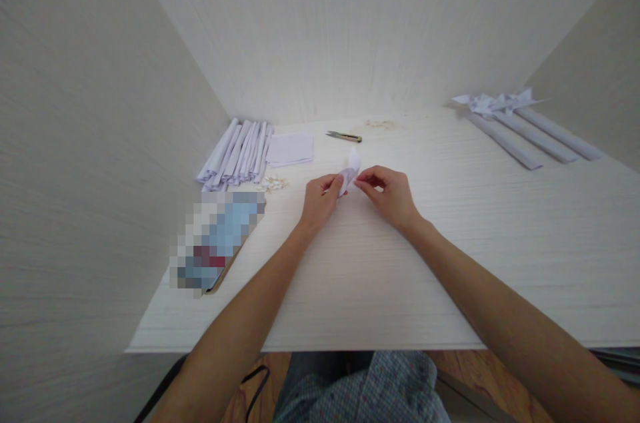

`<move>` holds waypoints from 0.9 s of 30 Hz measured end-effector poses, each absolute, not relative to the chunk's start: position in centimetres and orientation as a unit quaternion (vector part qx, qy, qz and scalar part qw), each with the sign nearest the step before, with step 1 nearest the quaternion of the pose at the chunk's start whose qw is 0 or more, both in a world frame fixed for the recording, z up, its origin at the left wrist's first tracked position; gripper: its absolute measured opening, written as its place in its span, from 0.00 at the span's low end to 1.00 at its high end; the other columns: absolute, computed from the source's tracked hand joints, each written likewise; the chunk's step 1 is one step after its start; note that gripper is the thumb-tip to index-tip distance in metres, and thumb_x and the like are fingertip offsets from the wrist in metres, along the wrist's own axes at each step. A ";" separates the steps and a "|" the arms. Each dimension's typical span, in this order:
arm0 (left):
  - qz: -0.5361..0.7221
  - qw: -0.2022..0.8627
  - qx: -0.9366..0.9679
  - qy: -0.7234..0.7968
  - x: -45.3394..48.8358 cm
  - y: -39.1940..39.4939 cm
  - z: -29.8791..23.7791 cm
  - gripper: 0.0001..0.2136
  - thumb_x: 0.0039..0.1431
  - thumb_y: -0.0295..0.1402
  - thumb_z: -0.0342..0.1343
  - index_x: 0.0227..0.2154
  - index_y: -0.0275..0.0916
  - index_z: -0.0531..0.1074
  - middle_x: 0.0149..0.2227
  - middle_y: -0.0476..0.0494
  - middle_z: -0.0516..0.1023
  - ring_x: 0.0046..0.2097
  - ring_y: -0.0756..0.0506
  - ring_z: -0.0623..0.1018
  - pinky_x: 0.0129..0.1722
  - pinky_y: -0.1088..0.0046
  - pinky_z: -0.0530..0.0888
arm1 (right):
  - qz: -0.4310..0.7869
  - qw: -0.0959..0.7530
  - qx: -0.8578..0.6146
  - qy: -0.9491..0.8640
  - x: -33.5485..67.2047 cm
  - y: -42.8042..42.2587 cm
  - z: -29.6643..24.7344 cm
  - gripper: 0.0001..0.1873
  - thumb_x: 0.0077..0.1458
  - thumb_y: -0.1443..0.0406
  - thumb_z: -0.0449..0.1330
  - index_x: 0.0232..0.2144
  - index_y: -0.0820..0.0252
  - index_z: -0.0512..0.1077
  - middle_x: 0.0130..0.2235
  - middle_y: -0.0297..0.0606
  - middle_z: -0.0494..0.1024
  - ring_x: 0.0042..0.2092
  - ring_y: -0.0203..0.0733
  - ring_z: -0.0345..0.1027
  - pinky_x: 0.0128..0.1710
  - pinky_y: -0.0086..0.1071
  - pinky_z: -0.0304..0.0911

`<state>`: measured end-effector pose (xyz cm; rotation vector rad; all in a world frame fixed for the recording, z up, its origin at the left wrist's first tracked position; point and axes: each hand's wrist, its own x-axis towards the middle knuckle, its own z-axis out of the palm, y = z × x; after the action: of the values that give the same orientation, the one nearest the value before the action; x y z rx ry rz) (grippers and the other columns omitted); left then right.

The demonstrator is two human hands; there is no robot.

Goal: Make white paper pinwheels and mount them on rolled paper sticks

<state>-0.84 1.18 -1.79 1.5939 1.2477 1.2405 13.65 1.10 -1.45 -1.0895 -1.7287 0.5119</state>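
My left hand (321,200) holds a folded piece of white paper (354,162) between thumb and fingers, just above the middle of the table. One pointed flap of the paper stands up and away from me. At its lower right edge, the thumb and forefinger of my right hand (390,193) are pinched together. The fingertips cover the exact spot where they grip, so any small piece there is hidden. Beyond the hands lies a pair of thread snips (345,136), and to the left is a stack of square white paper sheets (290,149).
Rolled paper tubes (235,155) are piled at the back left, with small pale bits (274,184) beside them. A blurred-out phone (225,240) lies nearer on the left. Three paper pinwheels (500,103) with tube handles rest back right. Walls enclose the table (370,303).
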 end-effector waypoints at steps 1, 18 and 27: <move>0.485 0.374 0.622 0.487 -0.8 1.1 -1.7 0.14 0.51 0.38 0.47 0.21 0.35 0.71 0.21 0.49 0.71 0.25 0.52 0.71 0.27 0.76 0.70 | 0.197 0.488 -0.448 -0.723 13.6 1.0 -1.5 0.03 0.45 0.67 0.57 0.23 0.61 0.70 0.24 0.35 0.74 0.25 0.34 0.66 0.27 0.30 0.64; 0.449 0.332 0.669 0.490 -0.4 0.6 -0.9 0.13 0.52 0.34 0.46 0.20 0.35 0.71 0.21 0.49 0.71 0.27 0.52 0.70 0.28 0.77 0.67 | 0.078 0.432 -0.461 -0.771 13.6 0.9 -1.5 0.05 0.45 0.72 0.53 0.23 0.61 0.68 0.23 0.35 0.70 0.24 0.33 0.62 0.27 0.28 0.60; 0.449 0.331 0.673 0.486 -0.5 0.5 -0.8 0.13 0.52 0.34 0.46 0.19 0.35 0.70 0.22 0.48 0.71 0.28 0.52 0.70 0.28 0.77 0.67 | 0.059 0.426 -0.460 -0.777 13.5 0.8 -1.5 0.05 0.47 0.71 0.53 0.23 0.62 0.68 0.23 0.35 0.68 0.24 0.34 0.60 0.26 0.28 0.57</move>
<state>-0.45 0.50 -0.80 1.7585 1.2695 1.1739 13.54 0.76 -1.55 -1.1485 -1.9418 0.1485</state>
